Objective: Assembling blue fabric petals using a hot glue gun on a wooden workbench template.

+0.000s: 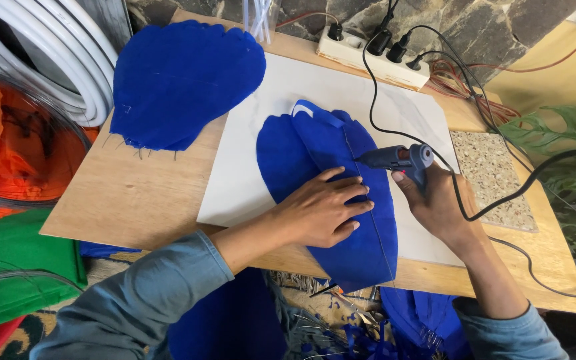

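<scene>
Two blue fabric petal pieces show: one loose piece at the table's far left, one folded piece on the white board. The left hand presses flat, fingers spread, on the folded piece. The right hand grips one blue glue gun, its nozzle touching the fabric just beyond the left fingertips.

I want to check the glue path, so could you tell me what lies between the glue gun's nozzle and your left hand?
In the head view, only blue fabric lies between the glue gun and the left hand.
</scene>
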